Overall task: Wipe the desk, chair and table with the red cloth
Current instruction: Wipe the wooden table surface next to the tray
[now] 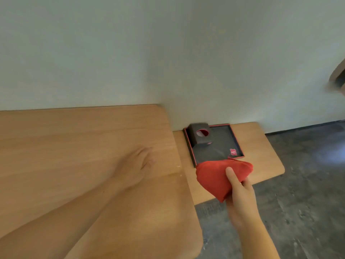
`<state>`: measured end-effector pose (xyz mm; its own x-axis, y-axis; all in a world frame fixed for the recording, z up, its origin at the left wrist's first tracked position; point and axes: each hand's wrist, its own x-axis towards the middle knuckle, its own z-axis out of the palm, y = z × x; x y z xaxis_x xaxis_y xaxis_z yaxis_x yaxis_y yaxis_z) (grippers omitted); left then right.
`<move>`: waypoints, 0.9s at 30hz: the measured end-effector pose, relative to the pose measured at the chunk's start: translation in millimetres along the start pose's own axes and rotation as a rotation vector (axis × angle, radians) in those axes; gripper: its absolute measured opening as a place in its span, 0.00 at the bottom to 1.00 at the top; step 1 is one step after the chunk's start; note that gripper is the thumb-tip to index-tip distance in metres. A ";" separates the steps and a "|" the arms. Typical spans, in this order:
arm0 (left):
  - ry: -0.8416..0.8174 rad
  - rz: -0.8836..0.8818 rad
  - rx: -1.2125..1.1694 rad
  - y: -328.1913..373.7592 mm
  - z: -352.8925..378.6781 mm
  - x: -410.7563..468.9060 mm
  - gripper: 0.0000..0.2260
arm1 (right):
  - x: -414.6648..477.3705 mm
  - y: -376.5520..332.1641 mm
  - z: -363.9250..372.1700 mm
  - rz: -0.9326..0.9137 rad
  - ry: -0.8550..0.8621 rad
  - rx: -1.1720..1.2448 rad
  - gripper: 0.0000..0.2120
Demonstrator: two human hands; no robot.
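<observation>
A folded red cloth (214, 176) is gripped by my right hand (240, 193), thumb on top, over the near part of a low wooden table (265, 152). The cloth's far edge overlaps the front rim of a dark tray. My left hand (138, 165) rests flat, fingers spread, on the higher wooden desk (74, 146) near its right edge. No chair is in view.
A dark tray with a red rim (237, 141) lies on the low table against the pale wall, holding a dark tissue box (199, 134) in its left corner. Grey floor (308, 184) lies to the right. A blurred brown object (338, 77) shows at the right edge.
</observation>
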<state>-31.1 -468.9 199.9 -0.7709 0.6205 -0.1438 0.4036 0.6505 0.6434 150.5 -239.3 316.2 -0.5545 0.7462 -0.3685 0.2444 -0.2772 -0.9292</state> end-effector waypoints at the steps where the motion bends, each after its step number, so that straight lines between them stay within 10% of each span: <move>1: -0.020 0.023 0.024 -4.9 2.9 8.9 0.27 | 15.9 1.8 5.6 0.016 -0.013 0.010 0.14; 12: 0.078 0.008 0.529 -34.3 20.9 54.6 0.37 | 133.8 21.2 88.1 -0.227 -0.161 -0.333 0.03; 16: 0.115 0.016 0.579 -38.8 26.4 57.2 0.37 | 152.7 20.5 116.2 -0.586 -0.186 -0.616 0.09; 22: 0.137 0.049 0.636 -35.0 22.4 58.3 0.38 | 143.5 54.7 109.8 -0.922 -0.754 -1.215 0.14; 27: 0.108 0.036 0.655 -31.3 18.6 57.5 0.43 | 150.7 50.9 122.3 -0.904 -0.595 -1.005 0.18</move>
<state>-78.9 -445.4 157.6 -0.7826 0.6217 -0.0327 0.6198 0.7830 0.0520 -17.9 -215.0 209.9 -0.9922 0.0118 0.1239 -0.0557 0.8483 -0.5266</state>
